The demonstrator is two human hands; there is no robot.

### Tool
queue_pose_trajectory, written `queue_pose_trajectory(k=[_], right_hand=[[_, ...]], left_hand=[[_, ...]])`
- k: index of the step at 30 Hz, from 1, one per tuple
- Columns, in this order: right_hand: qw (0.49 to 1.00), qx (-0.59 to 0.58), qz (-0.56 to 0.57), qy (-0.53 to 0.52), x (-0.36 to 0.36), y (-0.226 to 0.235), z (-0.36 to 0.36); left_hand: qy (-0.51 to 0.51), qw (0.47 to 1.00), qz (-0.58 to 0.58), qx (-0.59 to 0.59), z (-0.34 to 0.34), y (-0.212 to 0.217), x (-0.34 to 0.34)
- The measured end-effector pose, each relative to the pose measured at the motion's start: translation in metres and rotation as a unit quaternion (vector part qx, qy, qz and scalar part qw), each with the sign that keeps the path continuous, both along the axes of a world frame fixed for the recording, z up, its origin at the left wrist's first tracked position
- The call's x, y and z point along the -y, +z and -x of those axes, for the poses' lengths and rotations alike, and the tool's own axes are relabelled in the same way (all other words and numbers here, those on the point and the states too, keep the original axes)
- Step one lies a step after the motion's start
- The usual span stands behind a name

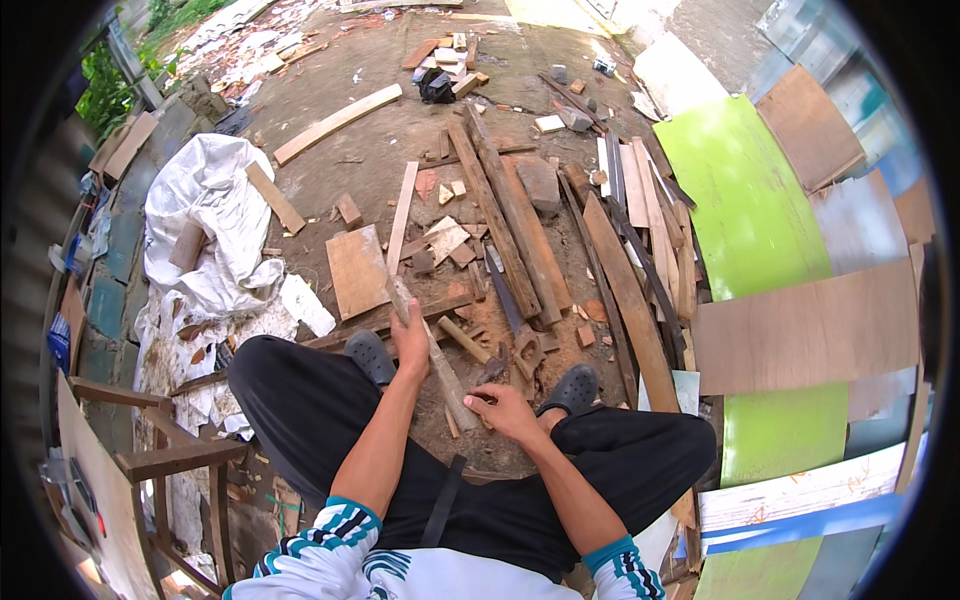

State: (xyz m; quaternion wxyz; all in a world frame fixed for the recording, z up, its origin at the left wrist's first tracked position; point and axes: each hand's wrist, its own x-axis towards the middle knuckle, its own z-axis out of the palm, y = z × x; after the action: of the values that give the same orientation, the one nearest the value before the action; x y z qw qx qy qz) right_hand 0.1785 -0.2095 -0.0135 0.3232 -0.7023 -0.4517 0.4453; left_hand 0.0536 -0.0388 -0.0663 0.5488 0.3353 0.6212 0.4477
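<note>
A rough, greyish wooden strip (447, 378) slants between my knees, its near end close to my lap. My left hand (410, 342) is wrapped round its upper part. By the lower end, my right hand (503, 410) has thumb and fingers drawn together at the strip's edge; whatever they pinch is too small to make out. Just beyond, on the ground, lie a hammer (465, 341) with a wooden handle and a handsaw (508, 300) with its handle toward me. A square wooden board (357, 271) rests past my left hand.
Long timber beams (510, 225) and planks (625, 290) lie ahead and to the right. Green panels (740, 190) and a brown plywood sheet (805, 330) line the right side. At left are a white sack (205, 215) and a wooden frame (180, 458). Offcuts litter the ground.
</note>
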Motion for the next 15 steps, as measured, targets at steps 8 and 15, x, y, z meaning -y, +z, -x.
queue_pose_trajectory(k=[8, 15], right_hand=[[0.996, 0.077, -0.004, -0.035, -0.009, 0.009, 0.023], [0.962, 0.254, -0.104, 0.018, -0.010, 0.001, 0.042]], left_hand=[[0.037, 0.999, 0.022, 0.011, 0.018, -0.021, -0.008], [0.097, 0.995, -0.011, -0.004, 0.020, -0.003, -0.005]])
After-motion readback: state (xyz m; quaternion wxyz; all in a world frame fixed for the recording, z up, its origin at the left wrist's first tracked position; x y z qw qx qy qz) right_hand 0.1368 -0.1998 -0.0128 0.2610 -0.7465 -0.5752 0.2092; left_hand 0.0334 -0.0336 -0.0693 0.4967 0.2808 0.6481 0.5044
